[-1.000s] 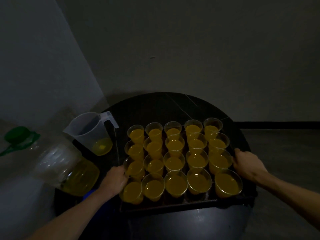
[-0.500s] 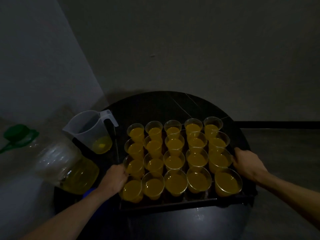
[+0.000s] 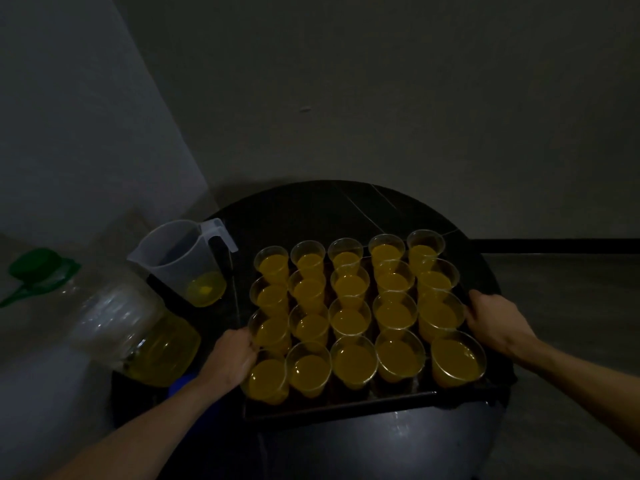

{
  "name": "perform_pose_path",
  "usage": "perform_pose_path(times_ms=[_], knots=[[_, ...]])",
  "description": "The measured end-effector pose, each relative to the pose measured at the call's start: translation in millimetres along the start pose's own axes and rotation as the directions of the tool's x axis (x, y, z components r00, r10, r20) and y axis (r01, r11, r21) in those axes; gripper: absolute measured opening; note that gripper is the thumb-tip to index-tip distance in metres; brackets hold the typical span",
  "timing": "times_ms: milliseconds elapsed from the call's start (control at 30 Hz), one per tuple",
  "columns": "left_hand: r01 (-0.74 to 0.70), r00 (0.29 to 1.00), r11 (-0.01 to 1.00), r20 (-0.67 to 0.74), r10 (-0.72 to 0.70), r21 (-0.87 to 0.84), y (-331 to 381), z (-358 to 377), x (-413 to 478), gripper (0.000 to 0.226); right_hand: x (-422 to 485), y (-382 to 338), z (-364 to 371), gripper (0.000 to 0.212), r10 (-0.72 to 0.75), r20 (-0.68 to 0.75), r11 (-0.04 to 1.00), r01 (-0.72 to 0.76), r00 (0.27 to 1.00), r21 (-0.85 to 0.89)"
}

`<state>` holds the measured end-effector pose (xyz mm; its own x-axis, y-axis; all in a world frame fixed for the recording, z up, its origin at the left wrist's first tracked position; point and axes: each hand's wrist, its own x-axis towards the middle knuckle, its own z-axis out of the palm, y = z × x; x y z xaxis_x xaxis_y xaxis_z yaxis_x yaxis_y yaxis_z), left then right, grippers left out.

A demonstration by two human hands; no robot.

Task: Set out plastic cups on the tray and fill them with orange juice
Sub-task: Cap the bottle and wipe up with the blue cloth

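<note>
Fingertips of left hand [image 3: 231, 358] and right hand [image 3: 496, 323] hidden at the tray [image 3: 346, 408] — bottle [image 3: 131, 327] blurred.

tray [image 3: 346, 409] and cups [image 3: 349, 320] shifted slightly upward in view; left hand [image 3: 230, 362] and right hand [image 3: 495, 323] moved along.

Both hands out front, bare forearms reaching in from the lower corners.
The left hand [image 3: 231, 362] lies knuckles-up, fingers curled down at the left edge of the tray [image 3: 346, 406]; the right hand [image 3: 496, 323] mirrors it, fingers curled over the right edge, wrists straight, arms spread wide.
</note>
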<state>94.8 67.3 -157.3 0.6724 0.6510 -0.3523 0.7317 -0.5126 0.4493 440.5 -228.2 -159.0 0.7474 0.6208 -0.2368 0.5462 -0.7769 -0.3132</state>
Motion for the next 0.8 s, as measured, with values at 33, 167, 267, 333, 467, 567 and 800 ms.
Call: perform_pose_path(times_ms=[33,167,267,333,467,567,800], knots=[[-0.005,1.000,1.000,-0.002,0.005,0.001,-1,0,0,0.022,0,0,0,0.019,0.001,-0.007,1.000,-0.001,1.000,-0.004],[-0.064,0.998,0.998,-0.015,0.065,0.021,-2,0,-3,0.024,0,1,1,0.016,-0.003,-0.008,1.000,0.003,1.000,0.008],[-0.089,0.996,0.996,-0.029,0.089,-0.006,0,-1,-4,0.026,0,1,0,0.017,-0.003,-0.006,1.000,0.003,1.000,0.000],[-0.078,0.997,0.997,-0.023,0.078,-0.011,1,-2,-5,0.024,-1,0,-2,0.020,-0.004,-0.006,1.000,0.004,1.000,0.000],[-0.068,0.997,0.998,-0.025,0.068,0.019,5,-3,-5,0.030,-1,-1,-3,0.021,0.007,0.007,1.000,-0.007,1.000,0.021],[-0.069,0.997,0.996,-0.027,0.070,0.049,11,-5,-9,0.034,-1,-3,-4,0.021,0.008,0.007,1.000,-0.008,1.000,0.013],[-0.095,0.994,0.995,-0.058,0.092,-0.040,14,-13,-11,0.037,0,-6,-9,0.019,-0.010,-0.002,0.998,0.010,1.000,0.065]])
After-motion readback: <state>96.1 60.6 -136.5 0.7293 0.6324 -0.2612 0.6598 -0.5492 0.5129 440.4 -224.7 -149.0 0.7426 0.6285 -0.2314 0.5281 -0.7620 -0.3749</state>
